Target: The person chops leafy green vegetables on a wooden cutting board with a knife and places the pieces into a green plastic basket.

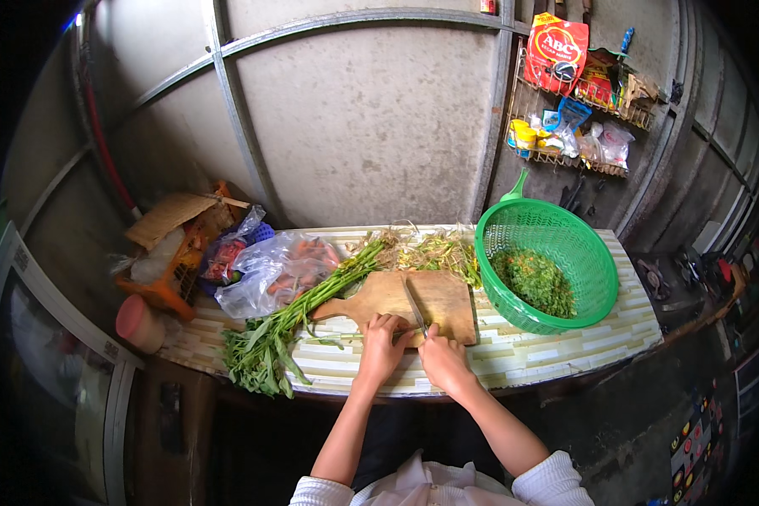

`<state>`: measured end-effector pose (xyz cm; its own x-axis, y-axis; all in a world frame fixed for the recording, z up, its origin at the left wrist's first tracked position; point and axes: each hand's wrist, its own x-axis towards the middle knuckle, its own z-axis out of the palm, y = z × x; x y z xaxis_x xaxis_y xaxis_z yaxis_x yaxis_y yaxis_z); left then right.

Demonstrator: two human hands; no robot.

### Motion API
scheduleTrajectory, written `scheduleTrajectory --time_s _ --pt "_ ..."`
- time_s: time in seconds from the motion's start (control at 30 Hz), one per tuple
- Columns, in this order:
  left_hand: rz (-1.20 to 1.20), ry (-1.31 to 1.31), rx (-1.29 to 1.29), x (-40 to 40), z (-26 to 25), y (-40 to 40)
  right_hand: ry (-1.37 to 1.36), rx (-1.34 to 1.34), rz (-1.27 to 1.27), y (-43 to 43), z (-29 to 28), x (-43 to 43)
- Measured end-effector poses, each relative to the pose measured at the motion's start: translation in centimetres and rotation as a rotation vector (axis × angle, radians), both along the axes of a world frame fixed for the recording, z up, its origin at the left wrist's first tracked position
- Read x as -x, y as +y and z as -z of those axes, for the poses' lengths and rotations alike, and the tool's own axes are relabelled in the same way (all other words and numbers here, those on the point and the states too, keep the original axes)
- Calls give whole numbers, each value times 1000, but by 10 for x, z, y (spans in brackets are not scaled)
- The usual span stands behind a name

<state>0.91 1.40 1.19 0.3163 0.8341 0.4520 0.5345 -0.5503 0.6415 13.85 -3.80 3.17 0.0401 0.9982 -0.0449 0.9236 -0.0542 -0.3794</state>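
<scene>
A wooden cutting board (449, 300) with a handle lies on the striped table top. My right hand (444, 360) is closed around the handle of a knife (412, 300), whose blade points away across the board. My left hand (381, 345) rests at the board's near edge, its fingers on a thin green stem that they partly hide. Left of the board lies a bundle of long-stemmed leafy greens (316, 294), leaves toward me. Cut root ends (439, 250) are heaped behind the board. On the right, a green plastic colander (547, 215) holds finely chopped greens (534, 281) with orange bits.
A clear plastic bag of carrots (284, 269), a purple basket (259, 234), an orange crate (171, 278) and a pink-lidded container (140, 322) stand at the left. A wire rack (639, 117) with packets hangs on the wall, beyond the colander. A glass-paned frame (57, 303) is at far left.
</scene>
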Motion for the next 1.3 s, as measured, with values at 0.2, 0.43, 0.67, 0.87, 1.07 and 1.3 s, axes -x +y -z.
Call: scheduleTrajectory --time_s 0.2,0.43,0.67,0.87,1.07,1.3 --pt "26 49 -60 4 9 2 9 49 -24 -1 -10 -3" --pt "-5 -2 -62 3 11 -2 -25 50 -32 3 -6 -9" --pt "-13 42 -62 1 7 -2 -48 92 21 -7 -10 5" --pt "-5 53 -74 4 10 -3 -3 48 -44 9 -10 -6" --pt "14 31 -78 2 9 -1 -16 51 38 -12 -9 13" --pt "-5 54 -58 6 9 -3 -31 82 -55 -5 -22 -2"
